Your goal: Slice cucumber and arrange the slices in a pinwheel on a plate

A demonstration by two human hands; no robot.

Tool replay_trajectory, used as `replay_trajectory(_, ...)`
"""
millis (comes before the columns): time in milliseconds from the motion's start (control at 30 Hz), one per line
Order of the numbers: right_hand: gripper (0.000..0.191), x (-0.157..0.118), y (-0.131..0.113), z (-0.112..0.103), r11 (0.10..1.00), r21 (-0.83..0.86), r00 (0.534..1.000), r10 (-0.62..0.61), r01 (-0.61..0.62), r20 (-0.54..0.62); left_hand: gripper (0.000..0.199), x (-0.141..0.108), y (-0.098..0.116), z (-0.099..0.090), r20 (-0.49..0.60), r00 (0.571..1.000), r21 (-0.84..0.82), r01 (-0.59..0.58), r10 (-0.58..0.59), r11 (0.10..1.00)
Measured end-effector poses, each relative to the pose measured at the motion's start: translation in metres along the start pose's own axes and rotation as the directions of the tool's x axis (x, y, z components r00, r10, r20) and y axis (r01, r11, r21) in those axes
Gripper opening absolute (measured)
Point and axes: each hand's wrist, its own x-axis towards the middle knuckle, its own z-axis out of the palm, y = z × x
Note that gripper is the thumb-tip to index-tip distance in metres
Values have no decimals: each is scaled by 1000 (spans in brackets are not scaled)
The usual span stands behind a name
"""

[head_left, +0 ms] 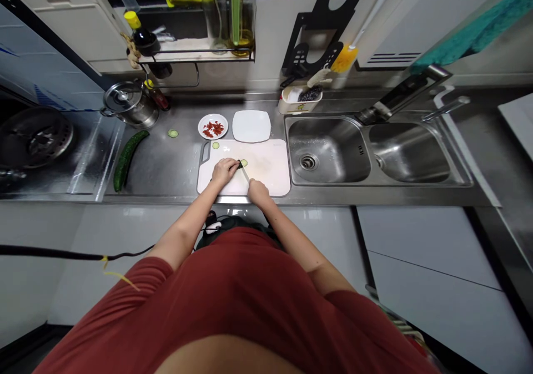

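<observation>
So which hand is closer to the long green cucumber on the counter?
Left. The left hand is over the cutting board, to the right of the cucumber; the right hand, holding the knife, is farther right.

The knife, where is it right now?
In the head view, the knife is near the middle, in the right hand over the white cutting board. Its blade is close to the left hand and a pale green slice.

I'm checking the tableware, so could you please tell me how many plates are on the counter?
2. The round plate holds red pieces; the square plate lies to its right. Both sit just behind the board. None seems hidden.
</observation>
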Motion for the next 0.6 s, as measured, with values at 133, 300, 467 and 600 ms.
replay_trajectory(133, 26, -6, 4, 2, 1000, -6, 1000, -3, 3, 14, 23, 1, 1, -1, 14, 1000, 4, 22, -22, 1000)
replay_trajectory(300, 26, -16, 8, 2, 1000, -11, 999, 2, -2, 32, 24, 1, 2, -2, 25, 999, 2, 46, -46, 999)
replay_trajectory(467, 25, -24, 13, 5, 1000, -23, 999, 2, -1, 36, 25, 1, 2, -2, 25, 999, -5, 45, -45, 999)
replay_trajectory(600, 24, -28, 18, 9, 999, -37, 999, -2, 3, 38, 24, 0, 1, -1, 32, 998, -1, 52, -52, 999)
